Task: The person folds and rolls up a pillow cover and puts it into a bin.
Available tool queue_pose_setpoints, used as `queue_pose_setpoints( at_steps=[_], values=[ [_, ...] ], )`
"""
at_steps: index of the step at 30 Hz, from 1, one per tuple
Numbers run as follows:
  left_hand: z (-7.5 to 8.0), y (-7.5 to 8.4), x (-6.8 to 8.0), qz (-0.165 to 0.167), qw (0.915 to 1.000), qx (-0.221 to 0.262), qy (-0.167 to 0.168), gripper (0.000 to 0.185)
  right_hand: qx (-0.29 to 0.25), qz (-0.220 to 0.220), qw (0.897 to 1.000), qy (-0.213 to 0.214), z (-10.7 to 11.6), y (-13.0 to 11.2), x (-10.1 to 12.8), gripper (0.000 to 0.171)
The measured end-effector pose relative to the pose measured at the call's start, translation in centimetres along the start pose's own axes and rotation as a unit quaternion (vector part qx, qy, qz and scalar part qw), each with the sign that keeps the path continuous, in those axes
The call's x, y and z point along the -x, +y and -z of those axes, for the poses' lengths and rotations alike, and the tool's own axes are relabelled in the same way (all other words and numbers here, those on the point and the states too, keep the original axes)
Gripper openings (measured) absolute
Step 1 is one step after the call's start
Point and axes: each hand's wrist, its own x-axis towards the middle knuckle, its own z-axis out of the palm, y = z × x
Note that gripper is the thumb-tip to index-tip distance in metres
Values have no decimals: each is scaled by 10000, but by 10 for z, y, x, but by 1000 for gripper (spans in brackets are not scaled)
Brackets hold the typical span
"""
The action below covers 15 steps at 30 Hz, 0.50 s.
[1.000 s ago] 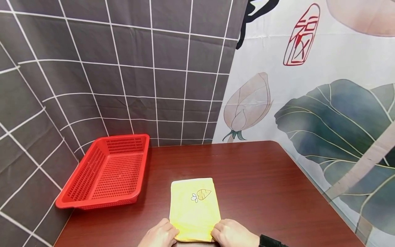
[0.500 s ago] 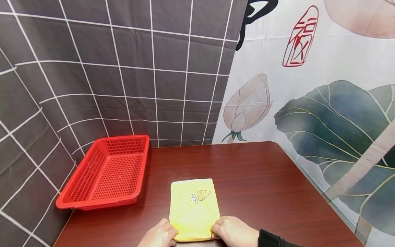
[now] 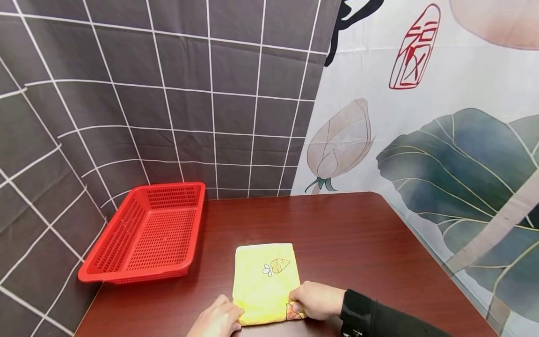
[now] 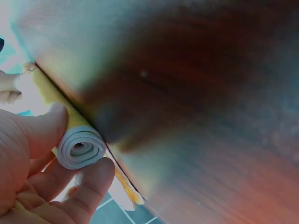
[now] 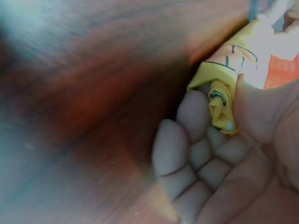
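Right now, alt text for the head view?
The left hand and right hand grip the near corners of a yellow cloth with a carrot print, lying on a brown table. A red basket stands farther left, a gray grid backdrop behind.

Towel (image 3: 263,281): on table (image 3: 337,243), left hand (image 3: 216,318) at near left corner, right hand (image 3: 318,300) at near right. Basket (image 3: 162,241): on table, left of and behind towel.

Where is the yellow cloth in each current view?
Head: yellow cloth, bottom centre, left hand and right hand at its near corners.
Left wrist: left of centre, rolled end showing a spiral.
Right wrist: upper right, reaching the right hand.
Shared landmark: reddish-brown table.
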Motion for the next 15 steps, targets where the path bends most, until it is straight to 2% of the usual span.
queue_pose_setpoints(
  at_steps=[5,6,8,9,10,12,14,15],
  values=[
    [3,1,0,155,9998,101,-93,21,-334,-549,9979,-16,4,9,-9,32],
    [3,2,0,236,9995,133,-141,22,-495,-659,9966,-72,5,11,-10,32],
    [5,3,-1,619,9962,379,-488,24,-730,-895,9930,-237,7,13,-12,33],
    [6,4,-2,894,9917,597,-708,25,-791,-1002,9913,-304,8,13,-13,34],
    [10,7,-4,1253,9837,859,-963,26,-844,-1102,9897,-349,8,12,-13,34],
    [14,6,-6,1752,9682,1286,-1242,28,-922,-1307,9864,-373,12,7,-12,35],
    [17,4,-6,2059,9559,1619,-1326,29,-839,-1403,9860,-334,12,4,-12,35],
    [18,3,-5,2016,9573,1651,-1255,29,-799,-1449,9857,-315,13,2,-12,35]
  ],
)
